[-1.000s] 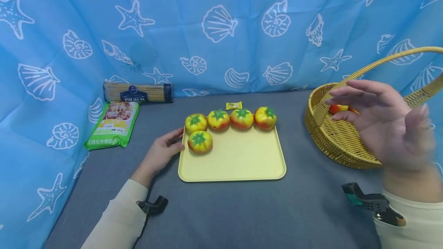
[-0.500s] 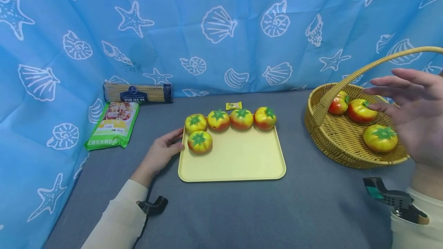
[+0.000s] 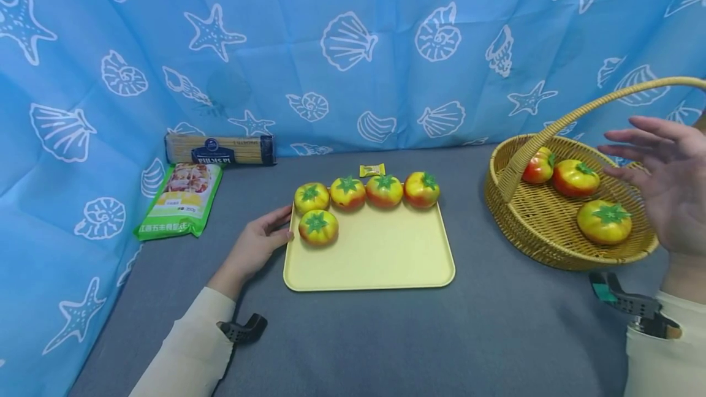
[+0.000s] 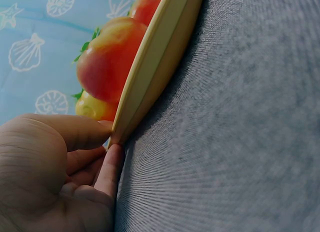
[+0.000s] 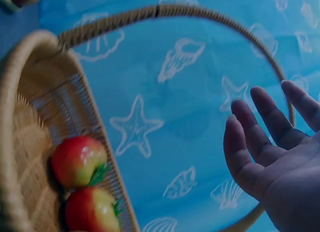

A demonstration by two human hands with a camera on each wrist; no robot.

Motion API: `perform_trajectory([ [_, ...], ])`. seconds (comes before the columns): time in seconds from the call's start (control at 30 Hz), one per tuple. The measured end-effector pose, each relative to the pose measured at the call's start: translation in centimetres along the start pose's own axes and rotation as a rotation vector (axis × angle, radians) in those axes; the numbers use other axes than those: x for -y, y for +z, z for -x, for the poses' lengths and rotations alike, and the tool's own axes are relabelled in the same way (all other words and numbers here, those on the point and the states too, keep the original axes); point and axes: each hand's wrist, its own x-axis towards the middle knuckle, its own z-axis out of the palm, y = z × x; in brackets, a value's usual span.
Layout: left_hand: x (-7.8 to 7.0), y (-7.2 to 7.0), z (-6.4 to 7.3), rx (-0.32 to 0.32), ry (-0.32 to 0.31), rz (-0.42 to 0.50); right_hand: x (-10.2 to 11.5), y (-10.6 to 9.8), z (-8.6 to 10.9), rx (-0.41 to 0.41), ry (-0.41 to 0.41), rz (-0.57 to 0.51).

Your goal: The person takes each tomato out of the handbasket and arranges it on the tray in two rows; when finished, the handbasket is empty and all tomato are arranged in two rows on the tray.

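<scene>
Clock reference: 12 o'clock toward blue curtain (image 3: 397, 54) with white shell prints. Left hand (image 3: 261, 234): at 9 o'clock side of yellow tray (image 3: 380, 253), pinching rim between thumb and fingers. On tray: four tomatoes (image 3: 348, 193) in a row along 12 o'clock rim, green tops up; fifth tomato (image 3: 318, 227) just at 6 o'clock of the leftmost. Right hand (image 3: 677, 192): spread, fingers slightly bent and apart, at 3 o'clock side of wicker basket (image 3: 518, 231); contact with basket unclear. Basket position: 3 o'clock of tray, well apart, handle (image 3: 612, 96) raised. In basket: two tomatoes (image 3: 576, 177) near 12 o'clock wall, third tomato (image 3: 605, 222) at 4 o'clock. Also on grey cloth (image 3: 496, 336): small yellow sachet (image 3: 372, 170) just beyond tray at 12 o'clock; spaghetti pack (image 3: 220, 149) at 10 o'clock of tray, green-edged bag (image 3: 179, 201) just beside pack at its 7 o'clock.
</scene>
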Motion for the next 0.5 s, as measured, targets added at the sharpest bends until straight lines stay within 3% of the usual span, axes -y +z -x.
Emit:
perform_trajectory([
  [0.13,0.1,0.0,0.0,-0.002,0.0,0.004,-0.5,-1.0,0.2,-0.049,0.036,0.057],
  [0.2,0.1,0.0,0.0,-0.001,0.001,0.004,-0.6,-1.3,0.4,-0.098,0.085,0.131],
  [0.27,0.2,0.0,0.0,-0.003,0.001,0.004,-0.6,-1.5,0.6,-0.12,0.154,0.281],
  [0.33,0.1,0.0,0.0,-0.002,0.005,0.0,-0.7,-1.8,0.9,-0.087,0.237,0.454],
  [0.43,0.1,0.0,0.0,-0.001,0.006,-0.004,-0.9,-2.4,1.3,0.033,0.341,0.701],
  [0.5,0.1,0.0,0.0,-0.001,0.005,-0.008,-0.9,-2.8,1.5,0.103,0.392,0.79],
])
